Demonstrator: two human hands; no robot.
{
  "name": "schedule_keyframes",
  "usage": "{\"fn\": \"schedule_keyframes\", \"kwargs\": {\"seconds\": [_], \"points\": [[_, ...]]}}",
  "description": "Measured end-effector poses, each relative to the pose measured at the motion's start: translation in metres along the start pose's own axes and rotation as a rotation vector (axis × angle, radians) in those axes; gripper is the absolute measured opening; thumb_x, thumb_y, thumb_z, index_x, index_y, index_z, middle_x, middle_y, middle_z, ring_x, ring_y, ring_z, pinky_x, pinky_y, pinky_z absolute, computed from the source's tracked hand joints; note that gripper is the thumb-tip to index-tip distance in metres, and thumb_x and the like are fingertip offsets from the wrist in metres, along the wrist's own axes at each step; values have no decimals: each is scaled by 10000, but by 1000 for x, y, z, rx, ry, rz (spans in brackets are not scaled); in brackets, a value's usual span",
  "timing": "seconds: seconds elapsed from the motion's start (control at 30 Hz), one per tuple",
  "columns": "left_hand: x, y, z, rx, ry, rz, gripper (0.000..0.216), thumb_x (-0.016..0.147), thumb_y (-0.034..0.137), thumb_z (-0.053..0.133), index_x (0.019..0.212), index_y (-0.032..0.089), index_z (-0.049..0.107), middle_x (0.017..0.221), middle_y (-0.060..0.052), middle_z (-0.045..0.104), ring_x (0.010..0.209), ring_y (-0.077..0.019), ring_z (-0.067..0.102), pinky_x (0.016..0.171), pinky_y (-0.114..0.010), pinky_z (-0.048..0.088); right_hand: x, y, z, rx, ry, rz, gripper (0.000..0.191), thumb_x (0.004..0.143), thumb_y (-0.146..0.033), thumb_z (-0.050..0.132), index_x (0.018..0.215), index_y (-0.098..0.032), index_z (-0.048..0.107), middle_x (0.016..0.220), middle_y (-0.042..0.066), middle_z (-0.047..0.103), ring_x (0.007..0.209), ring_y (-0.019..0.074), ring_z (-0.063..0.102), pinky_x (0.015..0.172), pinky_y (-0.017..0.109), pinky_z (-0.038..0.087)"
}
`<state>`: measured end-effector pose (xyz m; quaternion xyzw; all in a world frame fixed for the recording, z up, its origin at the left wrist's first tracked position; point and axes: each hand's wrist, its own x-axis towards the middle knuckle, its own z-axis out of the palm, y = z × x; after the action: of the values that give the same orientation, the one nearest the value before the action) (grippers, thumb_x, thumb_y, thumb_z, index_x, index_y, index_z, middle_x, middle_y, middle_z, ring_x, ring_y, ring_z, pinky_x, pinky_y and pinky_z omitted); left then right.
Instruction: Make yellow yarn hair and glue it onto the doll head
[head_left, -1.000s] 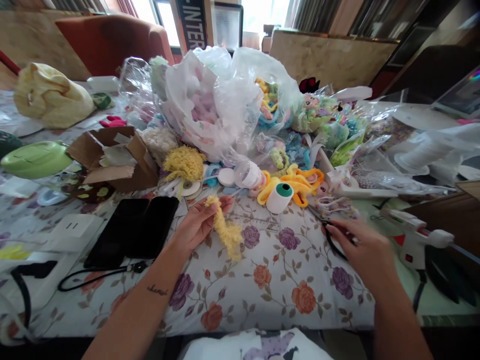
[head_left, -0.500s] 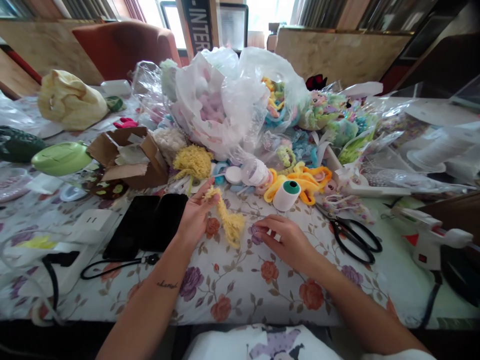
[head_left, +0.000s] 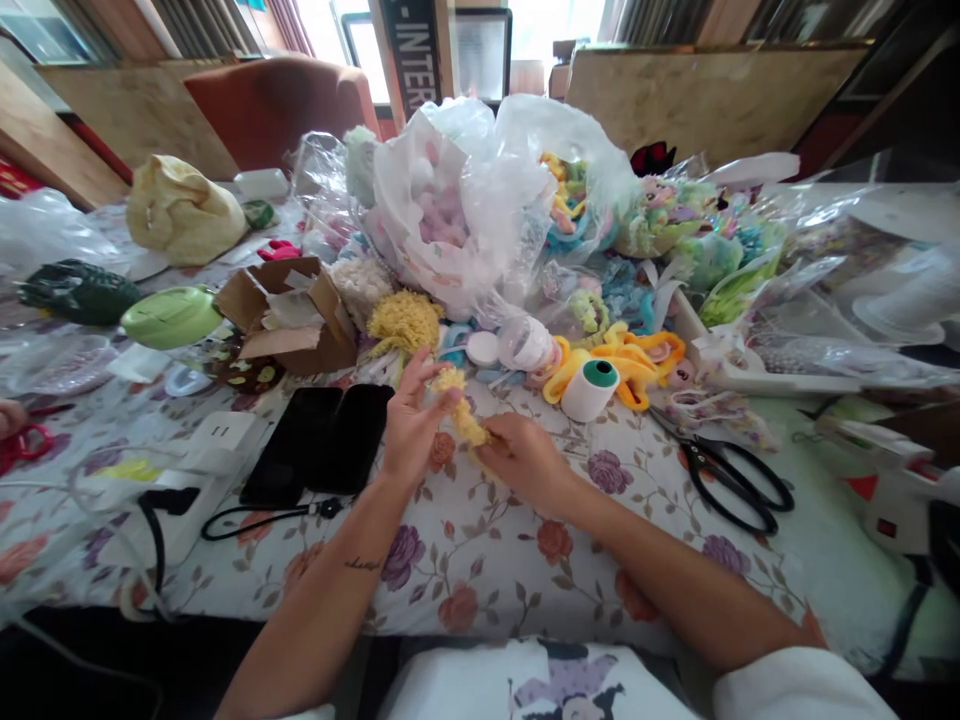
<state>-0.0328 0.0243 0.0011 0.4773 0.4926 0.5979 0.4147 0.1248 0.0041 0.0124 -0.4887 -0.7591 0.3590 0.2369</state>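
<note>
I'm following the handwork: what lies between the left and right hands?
A fuzzy yellow strip runs from the left hand to the right hand, shown in the head view.

Cloth point(head_left: 517, 570): bare on the near side of the grip, a low way in between the forearms point(head_left: 322, 600).
Jar point(head_left: 523, 343) and spool point(head_left: 590, 395): just beyond the grip, barring a low pass; the heaped bags point(head_left: 502, 190) rise behind.
Black slabs point(head_left: 345, 440): flat, just beside the left hand point(head_left: 412, 425), crossable above.
Scissors point(head_left: 694, 447): lying right of the right hand point(head_left: 529, 460), bare cloth between.
</note>
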Motion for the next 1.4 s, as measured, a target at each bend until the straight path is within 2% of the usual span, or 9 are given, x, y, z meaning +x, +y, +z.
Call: {"fn": "schedule_keyframes", "kwargs": {"seconds": [0.13, 0.23, 0.33, 0.4, 0.63, 0.97, 1.13, 1.23, 1.4], "points": [[2, 1, 2, -148, -38, 47, 489, 821, 408, 607, 1271, 268, 476, 1453, -85, 388, 1288, -232, 436, 1024, -326, 384, -20, 11, -26, 802, -247, 155, 202, 851, -336, 525, 934, -188, 636, 822, 32, 646, 733, 170, 600, 652, 282, 469], [2, 1, 3, -83, 105, -9, 489, 762, 336, 686, 1208, 229, 520, 1124, -73, 631, 903, -160, 650, 788, -251, 500, -35, 22, -38, 1044, -307, 213, 263, 836, -340, 590, 1051, -194, 628, 880, 52, 661, 771, 183, 625, 696, 314, 488], [0, 5, 2, 109, 200, -62, 187, 751, 336, 686, 807, 158, 671, 582, 20, 571, 518, -74, 531, 547, -172, 438, -46, 34, -38, 1062, -308, 216, 270, 830, -320, 617, 1067, -190, 628, 918, 69, 667, 773, 186, 635, 702, 329, 493], [-3, 8, 2, 171, 113, -123, 347, 791, 401, 624, 563, 141, 636, 467, 13, 498, 432, -62, 452, 463, -175, 381, -51, 41, -34, 1069, -302, 194, 267, 833, -310, 619, 1071, -189, 627, 942, 78, 671, 792, 195, 640, 715, 344, 497], [-23, 14, 16, -224, -725, -610, 452, 798, 555, 544, 711, 145, 713, 635, -84, 641, 549, -159, 580, 532, -267, 446, -56, 50, -18, 1116, -369, 178, 302, 861, -309, 584, 1153, -231, 589, 1011, 71, 672, 844, 206, 657, 797, 397, 500], [-22, -5, 28, -284, -320, -622, 241, 711, 355, 733, 756, 127, 670, 684, -16, 610, 623, -98, 556, 597, -201, 436, -54, 51, -11, 1080, -412, 298, 377, 804, -328, 650, 1163, -256, 559, 925, 39, 681, 713, 169, 642, 727, 363, 529], [-23, -5, 26, -526, -557, -699, 465, 799, 544, 567, 901, 107, 689, 746, -75, 634, 632, -130, 568, 598, -241, 458, -54, 57, -7, 1059, -369, 303, 277, 839, -384, 599, 1063, -223, 610, 861, 37, 677, 696, 163, 632, 702, 337, 517], [-29, -6, 27, -415, -731, -706, 351, 764, 399, 674, 982, 124, 685, 673, -38, 615, 516, -100, 518, 510, -228, 410, -52, 60, -5, 1039, -272, 288, 309, 826, -409, 611, 1059, -206, 618, 901, 45, 672, 753, 165, 629, 712, 312, 497], [-37, -5, 33, -241, -615, -680, 247, 700, 312, 736, 873, 138, 711, 557, 1, 575, 466, -94, 507, 490, -225, 412, -51, 57, -7, 940, -238, 211, 344, 808, -451, 619, 1038, -195, 637, 884, 33, 661, 768, 163, 604, 720, 304, 480]]}}
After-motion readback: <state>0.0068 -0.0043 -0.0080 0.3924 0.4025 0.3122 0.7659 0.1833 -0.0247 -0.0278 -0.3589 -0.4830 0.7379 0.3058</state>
